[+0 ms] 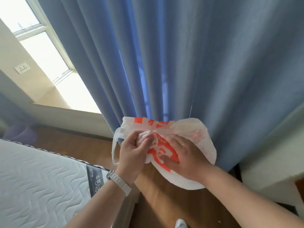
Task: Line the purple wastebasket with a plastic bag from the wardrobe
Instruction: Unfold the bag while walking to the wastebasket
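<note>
Plastic bag (198, 137), white with orange print, sits mid-air over the wood floor (172, 203). Left hand (131, 153) pinches a bunched fold; right hand (182, 155) is spread, its straight fingers partly under the film. Mattress (41, 186) lower left, blurred purple wastebasket (19, 134) beyond it, well apart from the bag; blue curtain (197, 63) behind.

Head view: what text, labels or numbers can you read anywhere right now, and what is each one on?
On the plastic bag, large orange-red characters: crumpled and folded, not readable.
On the bag's right side, small red print: too small to read.
On the dark label at the mattress corner, white characters: blurred, not readable.
Nothing can be quoted reliably.
</note>
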`<state>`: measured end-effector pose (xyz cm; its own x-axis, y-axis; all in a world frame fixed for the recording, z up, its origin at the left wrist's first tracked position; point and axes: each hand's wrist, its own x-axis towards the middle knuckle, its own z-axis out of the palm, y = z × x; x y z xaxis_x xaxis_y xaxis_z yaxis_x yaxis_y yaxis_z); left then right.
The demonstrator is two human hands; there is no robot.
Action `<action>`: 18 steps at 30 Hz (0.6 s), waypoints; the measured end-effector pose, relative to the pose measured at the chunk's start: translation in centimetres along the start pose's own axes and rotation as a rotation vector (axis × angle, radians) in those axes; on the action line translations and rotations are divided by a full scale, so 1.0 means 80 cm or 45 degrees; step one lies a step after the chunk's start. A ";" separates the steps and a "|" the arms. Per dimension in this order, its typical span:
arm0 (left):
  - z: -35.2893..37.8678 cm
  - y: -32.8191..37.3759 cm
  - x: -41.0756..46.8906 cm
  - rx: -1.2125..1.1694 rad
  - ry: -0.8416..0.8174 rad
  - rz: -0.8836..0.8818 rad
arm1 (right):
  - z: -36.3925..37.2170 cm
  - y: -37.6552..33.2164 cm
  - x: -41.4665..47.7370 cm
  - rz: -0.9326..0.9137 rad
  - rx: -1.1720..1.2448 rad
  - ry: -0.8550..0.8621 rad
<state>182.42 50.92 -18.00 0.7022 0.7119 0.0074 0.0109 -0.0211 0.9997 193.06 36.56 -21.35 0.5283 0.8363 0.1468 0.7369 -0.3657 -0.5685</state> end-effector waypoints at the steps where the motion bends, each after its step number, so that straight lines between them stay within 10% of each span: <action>1: 0.005 0.001 0.007 0.009 0.011 0.013 | -0.004 0.008 0.011 -0.019 0.004 -0.013; 18: -0.074 -0.024 0.165 -0.017 0.429 0.028 | 0.045 0.014 0.242 -0.363 0.014 -0.287</action>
<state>187.41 64.51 -19.72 0.4277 0.9033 0.0334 -0.0125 -0.0311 0.9994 202.59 53.82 -22.10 0.1952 0.9734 0.1196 0.8359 -0.1014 -0.5394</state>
